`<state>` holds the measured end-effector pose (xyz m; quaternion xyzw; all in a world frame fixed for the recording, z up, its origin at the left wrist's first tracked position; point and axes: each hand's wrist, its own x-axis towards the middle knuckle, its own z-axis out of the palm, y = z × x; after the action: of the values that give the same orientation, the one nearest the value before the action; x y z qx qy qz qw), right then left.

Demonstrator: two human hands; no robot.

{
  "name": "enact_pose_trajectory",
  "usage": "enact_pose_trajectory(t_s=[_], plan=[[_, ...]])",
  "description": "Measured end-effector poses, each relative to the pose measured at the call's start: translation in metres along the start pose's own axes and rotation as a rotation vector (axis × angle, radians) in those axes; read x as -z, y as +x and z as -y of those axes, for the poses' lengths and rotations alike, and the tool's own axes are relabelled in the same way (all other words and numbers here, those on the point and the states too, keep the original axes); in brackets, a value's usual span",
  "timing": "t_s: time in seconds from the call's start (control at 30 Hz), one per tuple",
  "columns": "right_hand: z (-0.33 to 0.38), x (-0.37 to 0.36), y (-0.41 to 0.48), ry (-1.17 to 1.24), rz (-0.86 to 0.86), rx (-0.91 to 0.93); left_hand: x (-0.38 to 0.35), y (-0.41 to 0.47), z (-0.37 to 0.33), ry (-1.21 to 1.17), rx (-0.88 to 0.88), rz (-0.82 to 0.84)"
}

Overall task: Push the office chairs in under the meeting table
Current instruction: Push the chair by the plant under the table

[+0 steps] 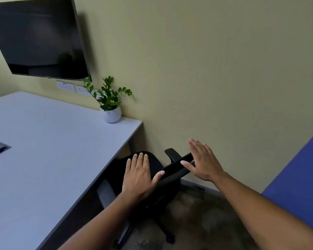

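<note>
I see the black office chair (152, 179) at the desk (49, 141) corner, its seat partly tucked under the edge and its base on the carpet (202, 221). My left hand (139, 175) lies flat near the top of the backrest, fingers (140, 159) together and outstretched, gripping nothing. My right hand (204, 161) hovers open beside it, thumb at the backrest edge, fingers spread. A potted plant (109, 101) stands at the desk's far corner

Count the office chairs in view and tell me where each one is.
1. A black office chair stands at the table's right edge near the wall, its seat partly under the tabletop, both open hands over its backrest. Others may be out of frame.
</note>
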<state>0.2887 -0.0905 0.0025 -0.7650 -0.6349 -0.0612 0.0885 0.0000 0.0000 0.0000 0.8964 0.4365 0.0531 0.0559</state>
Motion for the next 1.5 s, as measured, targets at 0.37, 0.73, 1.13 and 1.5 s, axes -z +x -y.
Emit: enact_pose_trajectory(t_s=[0.37, 0.73, 1.13, 1.5], plan=[[-0.065, -0.053, 0.057, 0.043, 0.165, 0.274, -0.030, 0.021, -0.031, -0.023, 0.178, 0.112], [-0.081, -0.075, 0.085, 0.144, 0.057, 0.408, -0.040, 0.019, -0.040, 0.036, 0.328, 0.038], [-0.077, -0.079, 0.124, 0.147, 0.024, 0.543, -0.041, 0.029, -0.042, 0.053, 0.458, -0.005], [-0.043, -0.093, 0.165, 0.198, 0.073, 0.618, -0.047, 0.026, -0.010, 0.062, 0.528, -0.103]])
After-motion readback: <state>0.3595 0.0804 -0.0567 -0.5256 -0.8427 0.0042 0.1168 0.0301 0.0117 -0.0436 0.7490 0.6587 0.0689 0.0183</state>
